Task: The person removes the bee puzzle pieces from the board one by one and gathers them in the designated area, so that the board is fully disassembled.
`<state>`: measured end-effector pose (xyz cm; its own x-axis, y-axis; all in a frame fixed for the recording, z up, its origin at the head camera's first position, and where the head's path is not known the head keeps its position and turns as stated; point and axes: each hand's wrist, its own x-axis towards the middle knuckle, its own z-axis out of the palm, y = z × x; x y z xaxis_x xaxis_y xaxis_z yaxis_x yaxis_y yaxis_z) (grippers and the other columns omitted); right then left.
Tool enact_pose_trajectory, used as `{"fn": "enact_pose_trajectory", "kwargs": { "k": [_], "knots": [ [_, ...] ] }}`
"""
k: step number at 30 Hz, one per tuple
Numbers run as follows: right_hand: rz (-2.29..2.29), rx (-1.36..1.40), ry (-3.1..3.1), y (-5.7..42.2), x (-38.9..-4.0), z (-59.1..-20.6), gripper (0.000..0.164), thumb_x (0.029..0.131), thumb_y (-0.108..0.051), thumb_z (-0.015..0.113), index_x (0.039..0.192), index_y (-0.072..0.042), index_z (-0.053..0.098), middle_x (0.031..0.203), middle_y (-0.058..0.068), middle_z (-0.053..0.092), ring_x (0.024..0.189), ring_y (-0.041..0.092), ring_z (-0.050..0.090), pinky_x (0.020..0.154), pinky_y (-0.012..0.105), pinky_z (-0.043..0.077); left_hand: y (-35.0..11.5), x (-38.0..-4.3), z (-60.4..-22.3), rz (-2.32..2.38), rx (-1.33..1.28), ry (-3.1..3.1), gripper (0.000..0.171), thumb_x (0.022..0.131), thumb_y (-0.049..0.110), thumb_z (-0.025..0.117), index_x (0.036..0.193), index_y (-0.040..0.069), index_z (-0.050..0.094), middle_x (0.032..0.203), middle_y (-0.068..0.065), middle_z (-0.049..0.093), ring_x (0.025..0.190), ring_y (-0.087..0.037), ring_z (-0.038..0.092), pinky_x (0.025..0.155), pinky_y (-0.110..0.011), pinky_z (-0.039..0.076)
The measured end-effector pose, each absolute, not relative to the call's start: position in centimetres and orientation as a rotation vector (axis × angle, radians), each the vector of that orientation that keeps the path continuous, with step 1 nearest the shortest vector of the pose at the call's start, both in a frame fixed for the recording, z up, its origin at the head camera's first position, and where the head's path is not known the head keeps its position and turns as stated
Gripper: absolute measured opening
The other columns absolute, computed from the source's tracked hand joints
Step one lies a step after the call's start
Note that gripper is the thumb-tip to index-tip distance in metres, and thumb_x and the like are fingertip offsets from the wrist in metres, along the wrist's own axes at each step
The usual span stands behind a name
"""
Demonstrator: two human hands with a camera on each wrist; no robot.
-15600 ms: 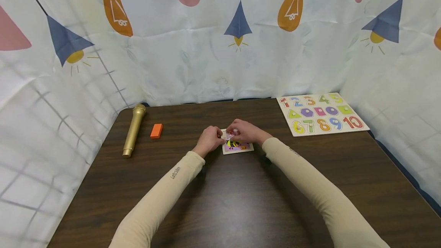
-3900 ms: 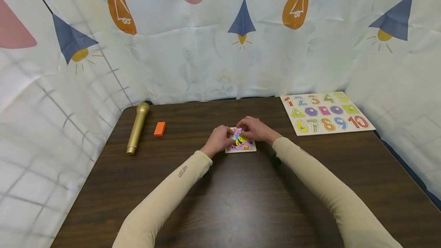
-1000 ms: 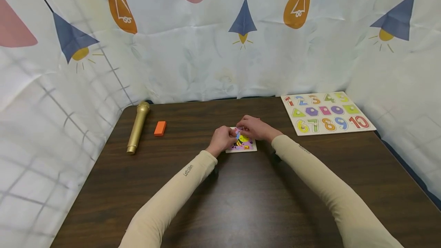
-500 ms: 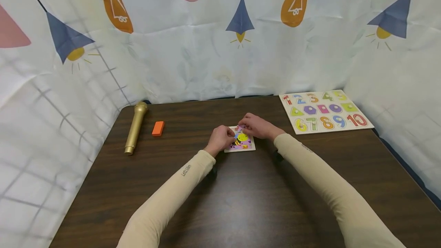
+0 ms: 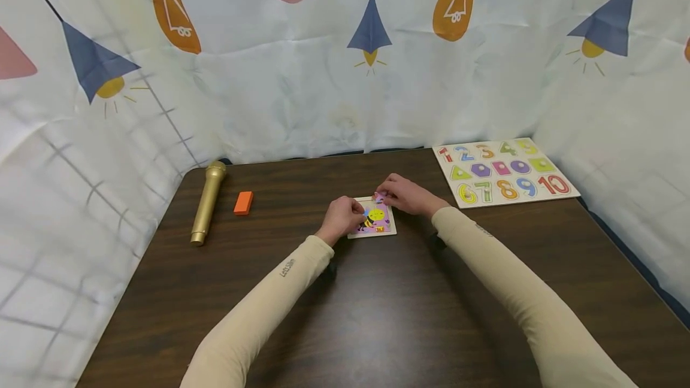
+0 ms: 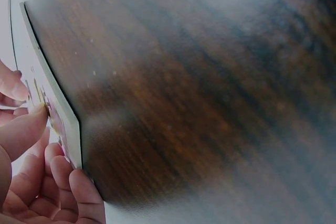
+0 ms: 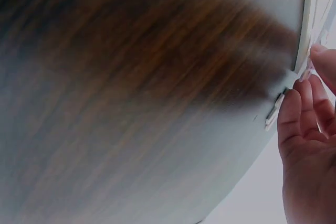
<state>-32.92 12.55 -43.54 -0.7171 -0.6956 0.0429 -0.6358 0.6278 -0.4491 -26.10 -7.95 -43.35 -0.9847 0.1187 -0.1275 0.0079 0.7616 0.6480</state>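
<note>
The right hand point(image 5: 408, 195) pinches a pink piece point(image 5: 380, 198) at the far right corner of the bee puzzle point(image 5: 373, 235); the left hand point(image 5: 341, 219) grips its left edge on the tabletop point(image 5: 302, 328). Fitting seems underway; next calls for aligning that piece.

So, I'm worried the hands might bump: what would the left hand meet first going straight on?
The bee puzzle, which the left hand touches; skimming over that, probably the right hand next, though heights are hard to judge.
</note>
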Motion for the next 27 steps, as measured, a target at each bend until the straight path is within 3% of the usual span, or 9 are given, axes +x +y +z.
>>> {"fn": "enact_pose_trajectory", "kwargs": {
  "k": [12,27],
  "knots": [
    [-0.728,-0.984,2.782,14.8,-33.7,-43.0,0.029,0.096,-0.015,0.063,0.124,-0.005,0.063,0.116,0.011,0.054,0.104,0.024,0.052,0.096,0.041,0.045,-7.9,-26.1,-43.2,1.039,0.091,2.788,0.016,0.088,0.015,0.073,0.099,0.004,0.074,0.088,-0.005,0.067,0.078,-0.019,0.056,0.071,-0.03,0.049],
    [-0.66,-0.82,2.878,19.3,-34.6,-43.8,0.029,0.097,-0.007,0.059,0.123,0.005,0.06,0.119,0.021,0.053,0.106,0.032,0.053,0.096,0.048,0.044,-8.0,-26.1,-43.4,1.036,0.083,2.785,0.017,0.087,0.016,0.074,0.1,0.004,0.074,0.088,-0.005,0.066,0.077,-0.019,0.056,0.071,-0.029,0.049]
  ]
}}
